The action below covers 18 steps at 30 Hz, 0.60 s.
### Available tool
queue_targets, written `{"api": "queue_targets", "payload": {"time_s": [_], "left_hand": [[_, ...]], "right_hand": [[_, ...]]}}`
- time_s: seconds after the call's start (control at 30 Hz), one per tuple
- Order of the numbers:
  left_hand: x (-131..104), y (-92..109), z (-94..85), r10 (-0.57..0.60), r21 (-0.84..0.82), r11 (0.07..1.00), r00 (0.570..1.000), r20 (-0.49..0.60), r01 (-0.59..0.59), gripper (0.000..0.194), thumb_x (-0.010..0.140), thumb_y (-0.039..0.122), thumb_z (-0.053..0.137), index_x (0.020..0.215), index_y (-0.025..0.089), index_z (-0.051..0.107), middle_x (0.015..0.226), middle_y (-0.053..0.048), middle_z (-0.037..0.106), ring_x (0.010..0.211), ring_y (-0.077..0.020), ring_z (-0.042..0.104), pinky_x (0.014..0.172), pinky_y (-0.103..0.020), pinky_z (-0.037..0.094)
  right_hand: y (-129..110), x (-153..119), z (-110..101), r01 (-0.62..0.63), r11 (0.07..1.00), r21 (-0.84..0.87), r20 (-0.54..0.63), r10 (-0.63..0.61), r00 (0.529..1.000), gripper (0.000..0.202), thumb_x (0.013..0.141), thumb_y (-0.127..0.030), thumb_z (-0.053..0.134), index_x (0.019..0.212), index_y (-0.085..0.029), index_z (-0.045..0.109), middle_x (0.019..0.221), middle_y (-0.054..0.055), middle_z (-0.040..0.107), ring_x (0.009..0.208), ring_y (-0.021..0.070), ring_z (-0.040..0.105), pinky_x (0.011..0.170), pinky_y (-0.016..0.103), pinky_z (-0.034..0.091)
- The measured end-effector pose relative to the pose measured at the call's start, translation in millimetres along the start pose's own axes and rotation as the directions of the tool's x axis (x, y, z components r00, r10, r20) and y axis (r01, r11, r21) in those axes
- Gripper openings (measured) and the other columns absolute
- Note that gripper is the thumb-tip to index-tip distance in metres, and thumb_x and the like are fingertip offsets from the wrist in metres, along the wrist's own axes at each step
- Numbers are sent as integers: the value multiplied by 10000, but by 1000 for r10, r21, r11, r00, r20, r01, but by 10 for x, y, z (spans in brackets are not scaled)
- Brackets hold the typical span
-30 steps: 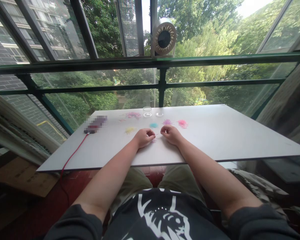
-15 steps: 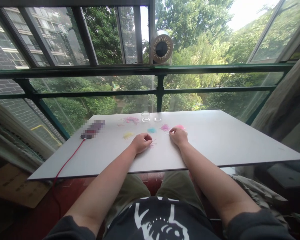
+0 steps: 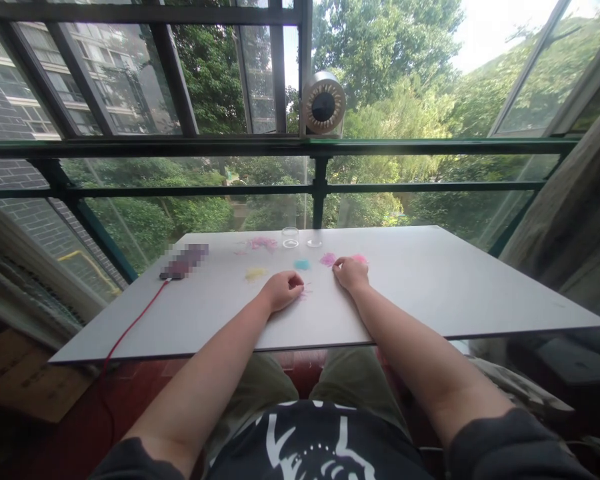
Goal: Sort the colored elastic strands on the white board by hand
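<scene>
My left hand rests on the white table with its fingers curled and the tips close together. Beside those tips lie a few thin pink bits. My right hand is closed too, thumb and fingers pinched near a small purple pile. Whatever is between the fingers of either hand is too small to make out. Just behind my right hand a bright pink pile is partly covered. A teal pile and a yellow pile sit beyond my left hand.
Toward the back edge of the table are a clear round container, a small clear lid-like disc and a scattered pink-purple pile. A blurred-out device with a red cable lies at the left.
My right hand has shifted slightly left, toward the purple pile. The left hand stays by the pink bits. The whole view has tilted a little.
</scene>
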<state>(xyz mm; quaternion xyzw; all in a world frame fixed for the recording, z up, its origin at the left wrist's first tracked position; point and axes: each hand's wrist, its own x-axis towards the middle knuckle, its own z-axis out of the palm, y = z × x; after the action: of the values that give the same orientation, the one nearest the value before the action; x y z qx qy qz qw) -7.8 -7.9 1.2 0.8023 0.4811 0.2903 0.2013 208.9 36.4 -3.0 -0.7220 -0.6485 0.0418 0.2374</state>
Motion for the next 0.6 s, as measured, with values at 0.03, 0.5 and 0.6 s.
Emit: {"api": "queue_targets", "payload": {"time_s": [0.03,0.5,0.6], "left_hand": [[0,-5,2,2,-1,1000,1000,-2,-2,170,705,287,539,784,166,628,790,-25,662,648,-124,567,621,-227,459],[4,-26,10,4,16,1000,1000,-8,-4,177,705,287,538,792,167,634,764,-24,648,647,-124,563,620,-228,456],[10,-38,15,19,42,999,999,-28,-18,198,698,285,545,822,170,648,808,-33,648,703,-136,574,664,-238,463]], "right_hand": [[3,10,5,10,1000,11,-6,-10,1000,211,759,-276,503,854,-226,684,865,59,673,821,207,582,779,334,360],[53,87,84,137,988,72,-29,-136,990,197,751,-265,512,829,-228,690,914,53,664,815,202,585,727,309,384],[32,96,74,103,995,8,-41,-103,994,216,761,-255,492,839,-225,690,940,75,659,861,224,582,764,342,368]]}}
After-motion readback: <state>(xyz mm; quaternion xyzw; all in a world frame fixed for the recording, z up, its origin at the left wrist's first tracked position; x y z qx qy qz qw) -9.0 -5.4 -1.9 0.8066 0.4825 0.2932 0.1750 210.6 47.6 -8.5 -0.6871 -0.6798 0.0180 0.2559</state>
